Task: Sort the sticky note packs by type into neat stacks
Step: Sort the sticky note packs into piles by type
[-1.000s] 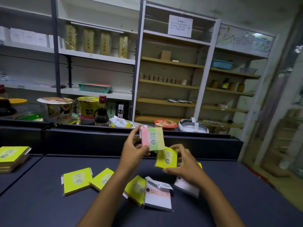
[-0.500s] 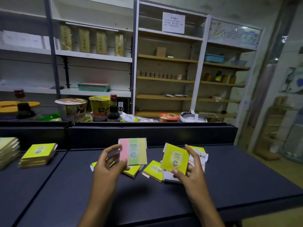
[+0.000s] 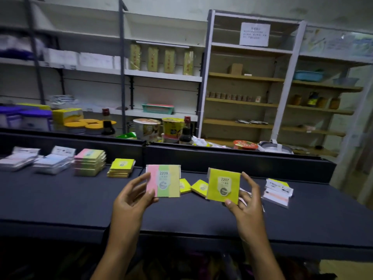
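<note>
My left hand (image 3: 132,196) pinches a three-colour pack (image 3: 163,180), pink, green and yellow, marked 2209, above the dark table (image 3: 60,201). My right hand (image 3: 245,203) pinches a plain yellow pack (image 3: 223,185) marked 2207. Behind them two loose yellow packs (image 3: 193,185) lie flat. At the back left stand a stack of three-colour packs (image 3: 89,161), a stack of yellow packs (image 3: 121,167) and two stacks of white packs (image 3: 35,160). A loose heap of white packs (image 3: 277,191) lies to the right.
A raised black ledge (image 3: 222,158) runs along the table's far edge. Behind it stand noodle cups (image 3: 146,128), a dark bottle (image 3: 185,131) and purple-lidded tubs (image 3: 36,119). Shelving (image 3: 242,77) fills the back wall. The table's front edge (image 3: 181,239) is near my forearms.
The view has swung left, bringing the sorted stacks at the back left into sight. Both hands still hold their packs up, now farther apart.
</note>
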